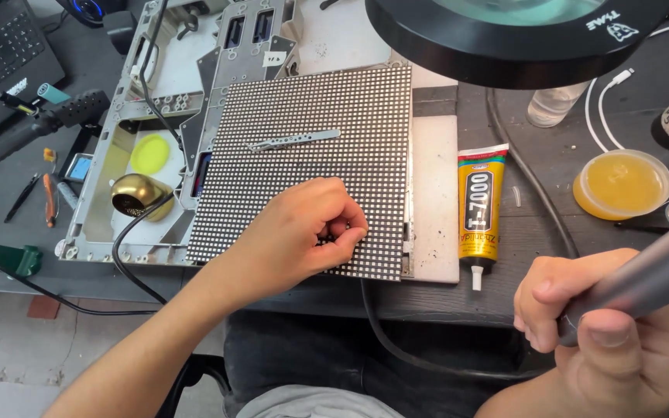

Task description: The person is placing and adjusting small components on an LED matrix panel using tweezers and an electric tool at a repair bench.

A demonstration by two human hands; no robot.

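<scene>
A square dotted LED panel lies flat on the dark bench. My left hand rests on its near right part, fingers pinched together against the surface; whether it pinches something tiny I cannot tell. Metal tweezers lie loose on the middle of the panel. My right hand is off the panel at the lower right, closed around a thick grey tool handle that runs up and to the right out of view.
A yellow glue tube lies right of the panel on a white slab. A tub of amber paste, a round magnifier lamp, a metal chassis with a brass dome, a laptop and cables surround it.
</scene>
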